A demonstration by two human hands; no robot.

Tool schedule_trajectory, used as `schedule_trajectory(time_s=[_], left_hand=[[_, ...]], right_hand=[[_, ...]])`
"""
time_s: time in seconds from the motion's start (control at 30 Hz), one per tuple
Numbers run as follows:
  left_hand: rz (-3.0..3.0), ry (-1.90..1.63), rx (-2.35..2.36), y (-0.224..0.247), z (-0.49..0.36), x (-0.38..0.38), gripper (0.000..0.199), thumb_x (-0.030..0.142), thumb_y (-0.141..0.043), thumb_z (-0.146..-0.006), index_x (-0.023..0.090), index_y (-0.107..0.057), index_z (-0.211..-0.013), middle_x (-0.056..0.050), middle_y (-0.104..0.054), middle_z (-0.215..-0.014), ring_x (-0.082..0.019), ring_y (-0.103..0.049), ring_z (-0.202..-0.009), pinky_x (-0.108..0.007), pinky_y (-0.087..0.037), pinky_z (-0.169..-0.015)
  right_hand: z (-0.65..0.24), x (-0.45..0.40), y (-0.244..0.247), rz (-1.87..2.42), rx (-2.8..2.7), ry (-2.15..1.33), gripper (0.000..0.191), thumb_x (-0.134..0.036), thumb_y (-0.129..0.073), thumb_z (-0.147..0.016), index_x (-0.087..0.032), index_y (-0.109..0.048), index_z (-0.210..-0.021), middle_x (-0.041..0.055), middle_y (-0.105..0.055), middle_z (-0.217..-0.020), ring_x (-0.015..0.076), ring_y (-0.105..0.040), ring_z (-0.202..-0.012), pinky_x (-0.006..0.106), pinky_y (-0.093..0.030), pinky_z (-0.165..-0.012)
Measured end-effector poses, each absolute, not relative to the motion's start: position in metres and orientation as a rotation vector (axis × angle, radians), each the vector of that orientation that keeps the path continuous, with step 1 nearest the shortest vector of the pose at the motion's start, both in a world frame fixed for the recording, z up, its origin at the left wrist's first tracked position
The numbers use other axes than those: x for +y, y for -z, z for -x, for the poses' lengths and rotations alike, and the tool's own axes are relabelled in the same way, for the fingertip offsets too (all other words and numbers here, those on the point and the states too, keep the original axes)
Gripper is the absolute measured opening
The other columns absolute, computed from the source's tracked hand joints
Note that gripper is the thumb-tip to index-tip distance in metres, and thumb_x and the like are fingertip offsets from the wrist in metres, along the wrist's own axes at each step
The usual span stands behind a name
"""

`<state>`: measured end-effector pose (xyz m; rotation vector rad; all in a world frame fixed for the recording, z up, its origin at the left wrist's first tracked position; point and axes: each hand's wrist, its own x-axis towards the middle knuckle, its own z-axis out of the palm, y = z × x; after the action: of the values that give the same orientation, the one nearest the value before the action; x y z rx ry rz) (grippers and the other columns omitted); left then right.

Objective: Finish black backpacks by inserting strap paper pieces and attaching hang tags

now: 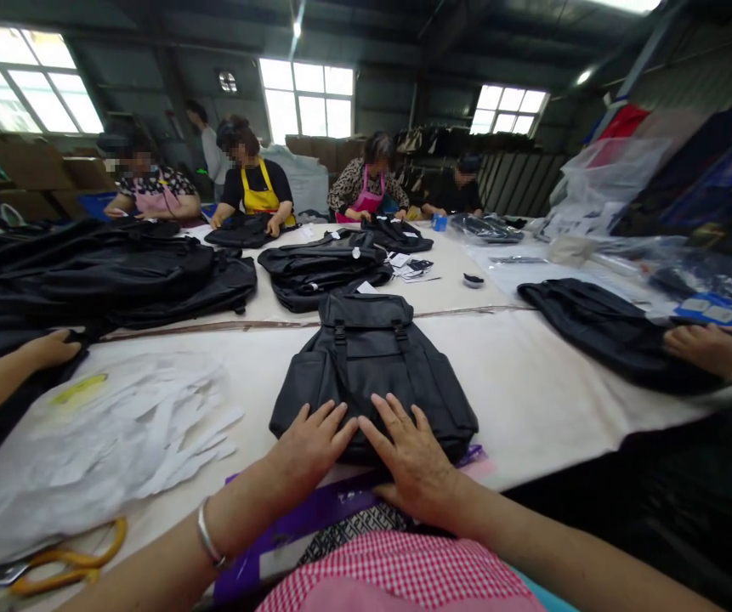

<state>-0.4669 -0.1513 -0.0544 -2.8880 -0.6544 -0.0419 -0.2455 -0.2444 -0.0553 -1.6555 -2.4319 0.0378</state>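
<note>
A black backpack (pixel 375 365) with a flap top and two buckled straps lies flat in front of me, its top pointing away. On its lower left part rests my left hand (pixel 314 438), fingers stretched out, a bracelet on the wrist. My right hand (pixel 410 455) lies spread on the lower right part, the thumb down near the bottom edge. Both palms face down and neither hand grips the bag. Beneath the bag's near edge, a purple plastic bag (pixel 276 531) and a patterned cloth (pixel 353 531) stick out.
Orange-handled scissors (pixel 72 557) and a clear bag of white strips (pixel 142 433) lie left. Piled black bags (pixel 104 268) fill the far left; more (pixel 324 268) lie ahead. Co-workers' hands (pixel 53 348) reach in at both sides. A tape roll (pixel 473 280) sits beyond.
</note>
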Motion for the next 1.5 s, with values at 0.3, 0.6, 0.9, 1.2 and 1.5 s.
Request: schedule_trajectory(time_s=[0.3, 0.6, 0.9, 1.2, 1.5], left_hand=[[2.821, 0.628, -0.726, 0.017, 0.461, -0.163, 0.05, 0.008, -0.048, -0.084, 0.019, -0.053, -0.132, -0.013, -0.048, -0.145, -0.032, -0.035, -0.139, -0.058, -0.032, -0.11], [2.837, 1.082, -0.811, 0.059, 0.495, -0.189, 0.039, 0.002, -0.047, -0.082, 0.015, -0.061, -0.115, -0.014, -0.053, -0.137, -0.028, -0.038, -0.137, -0.048, -0.042, -0.109], [2.708, 1.298, -1.03, 0.072, 0.513, -0.166, 0.035, 0.005, -0.047, -0.084, 0.017, -0.059, -0.114, -0.014, -0.053, -0.136, -0.027, -0.042, -0.134, -0.046, -0.047, -0.106], [2.757, 1.382, -1.245, 0.074, 0.515, -0.107, 0.024, 0.018, -0.048, -0.085, 0.02, -0.067, -0.1, -0.01, -0.065, -0.12, -0.022, -0.061, -0.114, -0.04, -0.052, -0.099], [2.923, 1.027, -1.923, 0.084, 0.493, -0.063, 0.033, 0.03, -0.049, -0.076, 0.018, -0.072, -0.096, -0.007, -0.073, -0.105, -0.025, -0.068, -0.102, -0.039, -0.055, -0.093]], right_hand=[[0.232, -0.212, 0.041, 1.64, -2.315, 0.003, 0.061, -0.001, -0.043, -0.079, -0.014, -0.049, -0.138, 0.0138, -0.056, -0.137, 0.0255, -0.058, -0.119, 0.039, -0.048, -0.098], [0.16, -0.114, -0.11, 1.605, -2.016, -0.066, 0.041, -0.005, -0.061, -0.07, -0.025, -0.069, -0.105, 0.0006, -0.072, -0.091, 0.0257, -0.066, -0.088, 0.043, -0.052, -0.085], [0.14, -0.023, -0.215, 1.416, -1.279, -0.298, 0.026, -0.004, -0.069, -0.063, -0.023, -0.071, -0.08, -0.0077, -0.062, -0.059, 0.0096, -0.057, -0.058, 0.025, -0.054, -0.068], [0.075, -0.059, -0.179, 1.37, -0.598, -0.706, 0.029, -0.001, -0.054, -0.075, -0.021, -0.067, -0.092, 0.0007, -0.071, -0.07, 0.0133, -0.066, -0.061, 0.032, -0.056, -0.078], [0.048, -0.198, 0.055, 1.368, 0.039, -0.944, 0.035, -0.011, -0.044, -0.086, -0.009, -0.062, -0.116, 0.0128, -0.075, -0.084, 0.0242, -0.073, -0.079, 0.043, -0.058, -0.085]])
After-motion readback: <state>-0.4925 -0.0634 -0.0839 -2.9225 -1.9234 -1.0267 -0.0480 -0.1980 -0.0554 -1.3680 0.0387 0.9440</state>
